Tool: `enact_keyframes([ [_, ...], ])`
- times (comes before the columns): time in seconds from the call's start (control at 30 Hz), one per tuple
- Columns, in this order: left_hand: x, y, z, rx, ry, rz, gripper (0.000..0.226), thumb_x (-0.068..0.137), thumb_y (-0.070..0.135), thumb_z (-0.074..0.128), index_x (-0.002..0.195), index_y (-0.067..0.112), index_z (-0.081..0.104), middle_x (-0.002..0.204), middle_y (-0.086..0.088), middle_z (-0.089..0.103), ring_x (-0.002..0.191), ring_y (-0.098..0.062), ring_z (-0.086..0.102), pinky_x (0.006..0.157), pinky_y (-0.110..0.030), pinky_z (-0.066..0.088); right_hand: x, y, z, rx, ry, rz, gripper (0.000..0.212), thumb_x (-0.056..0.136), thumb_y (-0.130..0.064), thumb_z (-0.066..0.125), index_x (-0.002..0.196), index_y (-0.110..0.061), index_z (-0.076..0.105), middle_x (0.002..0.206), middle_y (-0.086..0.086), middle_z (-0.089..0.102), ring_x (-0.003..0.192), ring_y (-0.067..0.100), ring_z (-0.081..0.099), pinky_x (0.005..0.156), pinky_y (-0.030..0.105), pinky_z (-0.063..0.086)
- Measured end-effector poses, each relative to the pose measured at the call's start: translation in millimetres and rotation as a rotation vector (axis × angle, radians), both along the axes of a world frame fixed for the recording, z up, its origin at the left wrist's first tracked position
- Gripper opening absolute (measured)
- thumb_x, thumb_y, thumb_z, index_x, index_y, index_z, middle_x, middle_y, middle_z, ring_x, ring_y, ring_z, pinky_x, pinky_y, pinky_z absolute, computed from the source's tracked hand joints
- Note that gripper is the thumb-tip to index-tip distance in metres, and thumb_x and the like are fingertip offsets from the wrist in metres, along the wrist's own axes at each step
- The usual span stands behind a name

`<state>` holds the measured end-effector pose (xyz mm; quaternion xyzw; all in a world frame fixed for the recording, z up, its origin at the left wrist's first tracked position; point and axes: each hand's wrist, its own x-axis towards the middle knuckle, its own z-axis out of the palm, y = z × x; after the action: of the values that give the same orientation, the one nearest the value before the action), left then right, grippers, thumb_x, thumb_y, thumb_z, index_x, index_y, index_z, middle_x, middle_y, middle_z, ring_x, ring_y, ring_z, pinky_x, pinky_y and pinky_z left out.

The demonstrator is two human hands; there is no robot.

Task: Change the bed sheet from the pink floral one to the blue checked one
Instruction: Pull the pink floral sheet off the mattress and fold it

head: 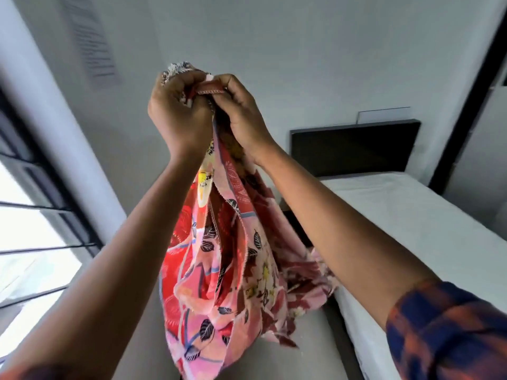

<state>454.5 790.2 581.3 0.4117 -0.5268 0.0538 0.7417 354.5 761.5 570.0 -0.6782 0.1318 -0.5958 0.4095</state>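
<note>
Pink floral sheet (219,256) bunched, hanging down frame centre from both raised hands. Left hand (178,111) fingers curled round gathered top edge; right hand (241,111) pinches hem beside it, hands touching. Bare white mattress (428,229) at right, dark headboard (354,146) behind. Window (30,229) lower left. Checked sleeve (450,333) lower right.
</note>
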Motion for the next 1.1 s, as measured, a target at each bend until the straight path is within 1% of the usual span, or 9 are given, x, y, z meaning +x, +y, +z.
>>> enact_keyframes([
  [0.2,14.7,55.5,0.3,0.114,-0.084,0.08,0.024,0.067,0.012,0.063,0.081,0.024,0.078,0.08,0.016,0.073,0.08,0.005,0.068,0.078,-0.02,0.055,23.0,24.1,-16.8,0.099,-0.067,0.001,0.015,0.099,-0.018,0.051,0.106,-0.008,0.06,0.109,0.02,0.066,0.102,0.034,0.066,0.082,0.047,0.053],
  [0.3,14.6,59.8,-13.9,0.256,-0.024,-0.005,0.014,0.067,0.015,0.076,0.08,0.016,0.079,0.075,0.012,0.073,0.072,0.002,0.066,0.074,-0.024,0.056,5.7,13.2,-36.5,0.386,-0.245,-0.007,0.012,0.095,-0.009,0.049,0.096,-0.014,0.059,0.095,0.016,0.068,0.081,0.025,0.069,0.064,0.031,0.051],
  [0.5,76.3,73.0,-48.3,0.434,0.123,0.159,0.026,0.069,0.02,0.072,0.094,0.019,0.08,0.087,0.002,0.076,0.078,-0.006,0.069,0.074,-0.026,0.057,-109.3,-34.9,-113.5,0.791,-0.576,-0.376,0.032,0.091,0.008,0.044,0.071,-0.012,0.058,0.057,0.004,0.061,0.054,0.018,0.057,0.044,0.023,0.044],
  [0.6,135.1,85.0,-68.5,0.465,0.07,0.363,0.03,0.074,0.023,0.065,0.1,0.017,0.078,0.091,0.006,0.073,0.084,-0.005,0.068,0.076,-0.017,0.052,-195.1,-46.2,-162.6,0.84,-0.508,-0.505,0.027,0.091,0.013,0.043,0.084,-0.004,0.062,0.049,-0.009,0.06,0.058,0.008,0.06,0.052,0.022,0.048],
  [0.7,224.0,66.0,-118.5,0.483,0.102,0.472,0.037,0.066,0.028,0.057,0.097,0.027,0.075,0.093,0.007,0.075,0.088,-0.015,0.073,0.085,-0.038,0.06,-257.2,-37.7,-197.1,0.91,-0.229,-0.558,0.029,0.106,-0.011,0.037,0.123,0.001,0.056,0.101,-0.008,0.074,0.117,0.013,0.063,0.103,0.028,0.047],
  [0.8,219.2,71.5,-136.8,0.6,-0.01,0.533,0.041,0.066,0.02,0.06,0.104,0.027,0.072,0.1,0.0,0.076,0.095,-0.021,0.072,0.089,-0.042,0.058,-280.0,-38.5,-220.0,0.995,-0.436,-0.777,0.054,0.108,-0.032,0.018,0.152,-0.004,0.032,0.159,0.013,0.034,0.148,0.026,0.029,0.117,0.035,0.029],
  [0.87,163.9,96.4,-117.7,0.637,-0.124,0.528,0.037,0.072,0.008,0.065,0.106,0.016,0.074,0.106,-0.009,0.074,0.1,-0.026,0.069,0.094,-0.04,0.055,-285.5,-25.1,-227.9,0.984,-0.348,-0.836,0.049,0.108,-0.024,0.025,0.149,-0.001,0.039,0.15,0.02,0.045,0.138,0.03,0.046,0.101,0.033,0.05],
  [0.93,143.9,98.0,-114.9,0.636,-0.266,0.541,0.037,0.074,0.004,0.059,0.106,0.012,0.076,0.107,-0.011,0.074,0.1,-0.027,0.065,0.091,-0.036,0.052,-285.4,-21.8,-230.9,1.03,-0.525,-0.714,0.042,0.105,-0.015,0.032,0.14,0.001,0.049,0.129,0.017,0.06,0.097,0.02,0.066,0.071,0.026,0.056],
  [1.1,153.4,87.1,-98.7,0.645,-0.466,0.603,0.03,0.07,0.004,0.055,0.09,0.013,0.075,0.088,-0.009,0.072,0.085,-0.032,0.064,0.065,-0.029,0.045,-291.5,-25.0,-191.6,0.925,-0.952,-0.652,0.03,0.103,-0.014,0.026,0.098,-0.011,0.055,0.091,0.007,0.058,0.077,0.015,0.06,0.073,0.032,0.057],
])
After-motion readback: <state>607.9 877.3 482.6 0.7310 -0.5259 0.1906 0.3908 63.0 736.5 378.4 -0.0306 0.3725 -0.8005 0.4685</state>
